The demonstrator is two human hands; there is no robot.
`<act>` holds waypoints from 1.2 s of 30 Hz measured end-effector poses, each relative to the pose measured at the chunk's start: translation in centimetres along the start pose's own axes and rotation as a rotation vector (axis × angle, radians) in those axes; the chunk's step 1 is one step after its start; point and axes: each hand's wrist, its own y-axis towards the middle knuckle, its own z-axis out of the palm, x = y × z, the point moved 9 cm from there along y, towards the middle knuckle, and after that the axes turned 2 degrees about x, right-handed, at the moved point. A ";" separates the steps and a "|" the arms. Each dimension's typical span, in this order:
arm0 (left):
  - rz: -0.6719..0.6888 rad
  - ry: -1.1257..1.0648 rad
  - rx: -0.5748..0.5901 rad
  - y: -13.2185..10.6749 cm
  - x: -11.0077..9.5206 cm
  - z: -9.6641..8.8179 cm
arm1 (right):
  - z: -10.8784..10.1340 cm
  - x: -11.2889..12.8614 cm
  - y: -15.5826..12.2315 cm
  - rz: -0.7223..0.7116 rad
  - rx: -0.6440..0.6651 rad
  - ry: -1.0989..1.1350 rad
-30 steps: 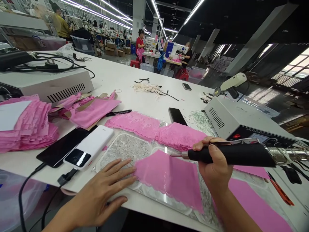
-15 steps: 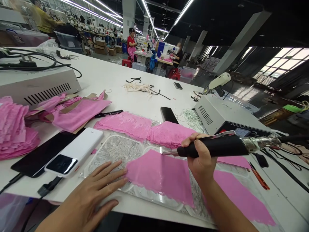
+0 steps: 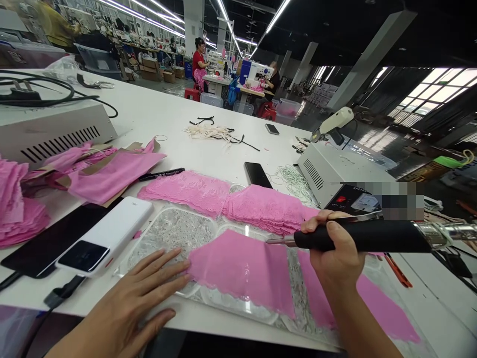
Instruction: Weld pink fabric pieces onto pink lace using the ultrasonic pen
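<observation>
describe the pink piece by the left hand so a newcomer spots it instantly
On the white table, find the grey-patterned board near the front. On it, beside the left hand, lies a flat pink piece. Unlike the lacy stacks behind and pink fabric to its right, it has the tip of the black tool at its far edge.

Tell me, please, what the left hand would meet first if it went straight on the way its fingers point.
The left hand would probably meet the pink cloth just ahead; the cloth's left edge lies right by the fingertips, though contact is unclear.
</observation>
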 end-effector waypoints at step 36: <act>-0.040 0.013 0.015 -0.9 1.1 0.8 | -5.4 2.6 -1.2 0.022 -0.031 -0.003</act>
